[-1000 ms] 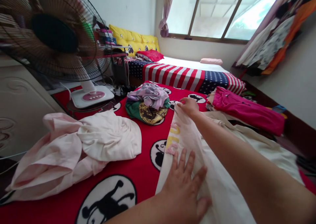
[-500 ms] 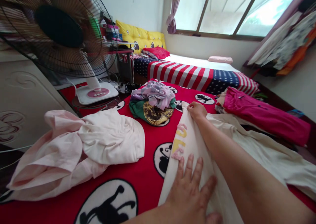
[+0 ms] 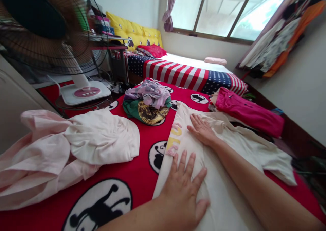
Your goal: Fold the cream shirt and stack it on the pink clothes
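Observation:
A cream garment (image 3: 224,190) with yellow and pink letters lies spread on the red blanket (image 3: 137,176) with black-and-white round prints. My left hand (image 3: 184,190) rests flat on its near part, fingers spread. Farther up the same garment lies my right hand (image 3: 202,129), flat and open, palm down just right of the letters. Neither hand holds anything.
A heap of pale pink and cream clothes (image 3: 68,146) lies at the left. A lilac and green bundle (image 3: 149,102) sits beyond. A magenta garment (image 3: 248,110) lies at the right. A standing fan (image 3: 46,30) is at the far left. Behind is a bed with a flag-patterned cover (image 3: 188,74).
My right hand let go of the garment's far edge, drew back toward me and now lies flat on the cloth. My left hand stayed pressed on the near part.

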A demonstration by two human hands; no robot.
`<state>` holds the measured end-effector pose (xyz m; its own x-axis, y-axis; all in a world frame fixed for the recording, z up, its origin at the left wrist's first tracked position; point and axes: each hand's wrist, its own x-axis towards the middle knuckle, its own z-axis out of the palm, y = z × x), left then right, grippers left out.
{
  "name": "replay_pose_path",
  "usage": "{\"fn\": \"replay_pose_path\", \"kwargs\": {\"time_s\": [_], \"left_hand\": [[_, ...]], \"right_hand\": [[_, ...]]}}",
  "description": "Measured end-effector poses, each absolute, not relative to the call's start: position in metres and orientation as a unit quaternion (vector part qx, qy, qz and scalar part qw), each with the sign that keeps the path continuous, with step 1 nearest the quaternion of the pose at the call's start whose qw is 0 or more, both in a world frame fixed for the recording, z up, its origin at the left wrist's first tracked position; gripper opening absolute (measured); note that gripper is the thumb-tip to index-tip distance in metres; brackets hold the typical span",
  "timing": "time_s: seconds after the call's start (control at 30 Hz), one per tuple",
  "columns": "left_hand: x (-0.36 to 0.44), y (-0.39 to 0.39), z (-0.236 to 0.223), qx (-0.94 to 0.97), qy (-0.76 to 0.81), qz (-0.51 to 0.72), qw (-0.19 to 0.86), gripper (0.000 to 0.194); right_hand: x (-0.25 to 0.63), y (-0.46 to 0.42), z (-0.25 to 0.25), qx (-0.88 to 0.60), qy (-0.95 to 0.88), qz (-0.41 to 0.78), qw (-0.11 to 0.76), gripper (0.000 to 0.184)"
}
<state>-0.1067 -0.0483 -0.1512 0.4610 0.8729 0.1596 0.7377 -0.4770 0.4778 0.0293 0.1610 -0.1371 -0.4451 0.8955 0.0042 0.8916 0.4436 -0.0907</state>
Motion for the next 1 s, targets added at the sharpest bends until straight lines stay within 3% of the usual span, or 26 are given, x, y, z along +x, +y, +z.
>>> {"fn": "replay_pose_path", "kwargs": {"time_s": [0.1,0.2,0.4,0.6,0.73,0.9,1.0], "left_hand": [[-0.106,-0.05,-0.153,0.836,0.49,0.186,0.163,0.066],[-0.106,-0.05,-0.151,0.839,0.488,0.179,0.158,0.066],[-0.106,-0.048,-0.15,0.844,0.491,0.166,0.139,0.066],[-0.104,-0.046,-0.156,0.851,0.49,0.163,0.099,0.066],[-0.104,-0.046,-0.158,0.853,0.489,0.165,0.073,0.065],[-0.105,-0.045,-0.16,0.859,0.486,0.156,0.051,0.068],[-0.105,-0.045,-0.16,0.86,0.484,0.154,0.044,0.067]], "right_hand": [[0.039,0.167,-0.129,-0.511,-0.853,0.085,0.07,0.058],[0.063,0.162,-0.128,-0.492,-0.857,0.041,0.15,0.052],[0.109,0.142,-0.136,-0.579,-0.815,-0.024,0.021,0.06],[0.098,0.1,-0.133,-0.5,-0.864,-0.019,0.049,0.058],[0.096,0.071,-0.129,-0.543,-0.838,0.031,0.04,0.056],[0.096,-0.007,-0.113,-0.513,-0.84,0.083,0.158,0.028],[0.099,-0.069,-0.108,-0.511,-0.832,0.144,0.159,0.016]]}}
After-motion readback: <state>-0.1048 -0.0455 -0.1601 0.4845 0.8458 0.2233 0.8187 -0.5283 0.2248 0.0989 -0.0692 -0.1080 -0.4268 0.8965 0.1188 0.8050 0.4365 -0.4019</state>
